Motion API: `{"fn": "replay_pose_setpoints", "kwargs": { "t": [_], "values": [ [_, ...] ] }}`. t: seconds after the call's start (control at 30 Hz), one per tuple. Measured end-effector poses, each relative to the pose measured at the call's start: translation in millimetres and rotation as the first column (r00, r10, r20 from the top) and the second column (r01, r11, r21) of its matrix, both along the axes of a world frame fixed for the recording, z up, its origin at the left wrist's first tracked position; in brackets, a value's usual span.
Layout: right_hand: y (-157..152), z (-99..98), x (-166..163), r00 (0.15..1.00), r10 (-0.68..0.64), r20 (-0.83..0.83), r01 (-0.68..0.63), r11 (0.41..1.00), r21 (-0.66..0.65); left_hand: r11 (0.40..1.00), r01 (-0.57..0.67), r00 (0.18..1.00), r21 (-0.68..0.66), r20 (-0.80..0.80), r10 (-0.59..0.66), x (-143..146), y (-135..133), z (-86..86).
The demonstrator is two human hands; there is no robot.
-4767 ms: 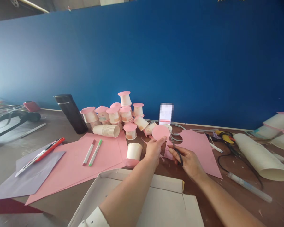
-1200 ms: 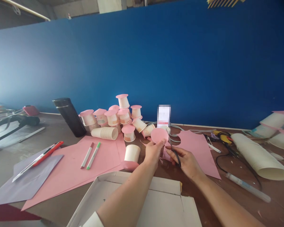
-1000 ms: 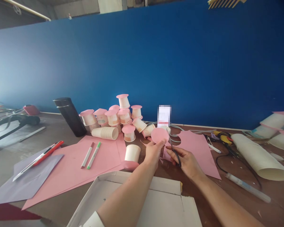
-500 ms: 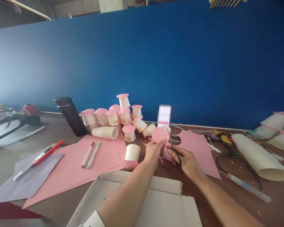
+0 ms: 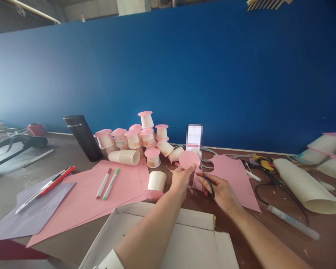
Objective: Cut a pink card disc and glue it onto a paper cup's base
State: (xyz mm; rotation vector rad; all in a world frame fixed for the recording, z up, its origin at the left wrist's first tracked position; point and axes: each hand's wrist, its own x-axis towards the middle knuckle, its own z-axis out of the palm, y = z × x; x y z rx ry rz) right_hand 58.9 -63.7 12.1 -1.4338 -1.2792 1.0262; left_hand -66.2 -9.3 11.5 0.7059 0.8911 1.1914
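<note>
Between the thumb and fingers of my left hand is a round pink paper disc, held up above the table. My right hand is closed around the dark handles of a pair of scissors, whose blades point up beside the disc's right edge. Whether the blades touch the paper I cannot tell. Behind my right hand lies a pink sheet with a rounded notch cut from its edge. Left of my left hand, a white paper cup stands on a pink piece.
Several paper cups with pink tops are grouped at the back, near a nested cup stack. A black bottle, two markers and a red utility knife lie left. A white box is in front; another cup stack lies right.
Almost nothing differs. Both hands keep the same places, with the disc and scissors still held; the scissor blades look slightly closer together.
</note>
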Motion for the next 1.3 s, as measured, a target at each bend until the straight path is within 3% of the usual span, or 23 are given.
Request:
{"fn": "replay_pose_setpoints", "kwargs": {
  "t": [0.7,1.3],
  "values": [
    [0.8,-5.5,3.3,1.0,0.004,-0.015,-0.003,1.0,0.016,0.999,-0.025,0.999,0.022,-0.048,0.026,0.6,5.8,-8.1],
    [-1.2,0.8,0.1,1.0,-0.012,-0.013,0.012,1.0,0.007,1.0,-0.021,1.0,-0.003,-0.021,0.021,-1.0,0.7,1.7]
  ]
}}
